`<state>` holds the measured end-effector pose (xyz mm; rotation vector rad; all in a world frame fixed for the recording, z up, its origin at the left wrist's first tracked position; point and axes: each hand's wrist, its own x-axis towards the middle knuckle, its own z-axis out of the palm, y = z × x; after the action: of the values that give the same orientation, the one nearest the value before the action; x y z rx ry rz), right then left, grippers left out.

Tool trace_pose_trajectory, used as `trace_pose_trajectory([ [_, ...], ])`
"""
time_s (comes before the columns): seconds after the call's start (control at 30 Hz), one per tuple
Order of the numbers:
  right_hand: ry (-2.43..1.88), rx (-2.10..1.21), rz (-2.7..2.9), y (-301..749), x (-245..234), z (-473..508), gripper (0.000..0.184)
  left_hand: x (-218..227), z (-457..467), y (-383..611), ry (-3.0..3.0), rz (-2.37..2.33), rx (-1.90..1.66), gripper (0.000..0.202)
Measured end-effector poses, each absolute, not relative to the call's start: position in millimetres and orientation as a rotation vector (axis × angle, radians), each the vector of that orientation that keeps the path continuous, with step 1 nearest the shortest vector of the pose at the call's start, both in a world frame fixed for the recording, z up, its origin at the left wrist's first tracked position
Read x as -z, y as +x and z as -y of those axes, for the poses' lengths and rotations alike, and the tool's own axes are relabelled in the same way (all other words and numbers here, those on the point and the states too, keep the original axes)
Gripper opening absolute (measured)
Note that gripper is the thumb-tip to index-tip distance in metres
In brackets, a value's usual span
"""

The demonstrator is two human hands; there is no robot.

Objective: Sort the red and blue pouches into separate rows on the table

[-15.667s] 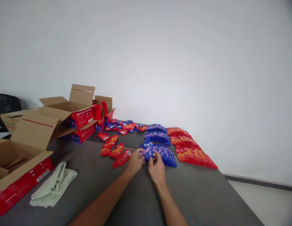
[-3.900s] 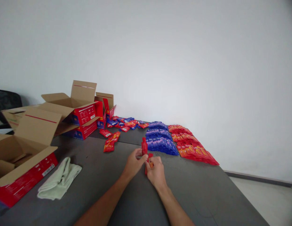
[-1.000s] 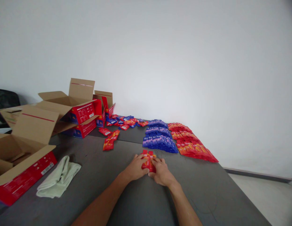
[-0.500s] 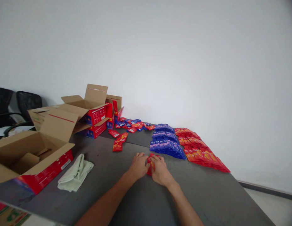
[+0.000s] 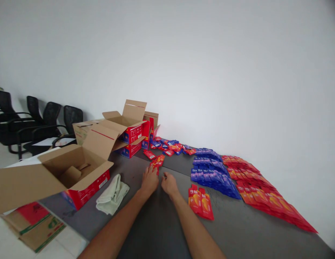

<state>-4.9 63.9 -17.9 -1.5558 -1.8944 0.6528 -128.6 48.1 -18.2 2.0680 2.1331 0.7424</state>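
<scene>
The left hand (image 5: 150,181) reaches forward with its fingertips on the near end of some overlapping red sachets (image 5: 158,160), which lie flat on the dark table (image 5: 156,230); whether the fingers pinch one or only touch it, I cannot tell. Just to the right of those fingers, the right hand (image 5: 170,184) has its own fingers curled inward, apart from the sachets; whether they are fully closed is unclear. A single red sachet (image 5: 149,154) lies just beyond the left fingertips.

To the right of the right fingers, past the forearm, a pair of red sachets (image 5: 194,201) lies face up, side by side. Farther right come overlapping rows of blue sachets (image 5: 213,176), then rows of red ones (image 5: 264,196).

Well beyond both hands' fingers, a loose heap (image 5: 171,146) mixes red and blue sachets. Left of the left fingers, a folded pale green cloth (image 5: 113,194) lies beside an open carton (image 5: 91,187). Stacked cartons (image 5: 133,133) stand farther forward on that side. Farthest left are black chairs (image 5: 72,116), with printed cardboard (image 5: 39,230) below table level.
</scene>
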Motion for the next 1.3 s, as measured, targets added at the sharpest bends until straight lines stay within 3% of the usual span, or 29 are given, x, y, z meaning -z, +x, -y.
trace_pose_trajectory([
  [0.33, -1.475, -0.827, 1.621, -27.4, 37.9, -75.5, 0.018, 21.7, -41.8, -131.6, 2.000, -1.881, -0.779, 0.027],
  [0.67, -1.431, -0.909, 1.364, 34.8, 19.1, -40.8, 0.028, 11.3, -34.7, -94.5, 1.666, -1.783, -1.025, 0.017],
  [0.73, -1.405, -0.903, 1.338, 48.9, 12.3, -30.4, 0.029, 6.1, -36.5, -82.8, 1.481, -1.742, -1.132, 0.022],
  [0.9, -1.297, -0.905, 1.272, 84.2, 1.9, -2.3, 0.030, -0.8, -27.6, -51.5, 1.074, -1.112, -1.082, 0.032],
  [1.03, -1.210, -0.993, 1.255, 110.2, 2.4, 15.8, 0.030, 5.1, -15.7, -34.1, 1.101, -0.799, -1.082, 0.036],
  [1.3, -1.288, -0.888, 1.364, 130.7, 13.5, 28.1, 0.033, 11.4, -3.7, -13.4, 1.247, -0.800, -1.183, 0.026],
])
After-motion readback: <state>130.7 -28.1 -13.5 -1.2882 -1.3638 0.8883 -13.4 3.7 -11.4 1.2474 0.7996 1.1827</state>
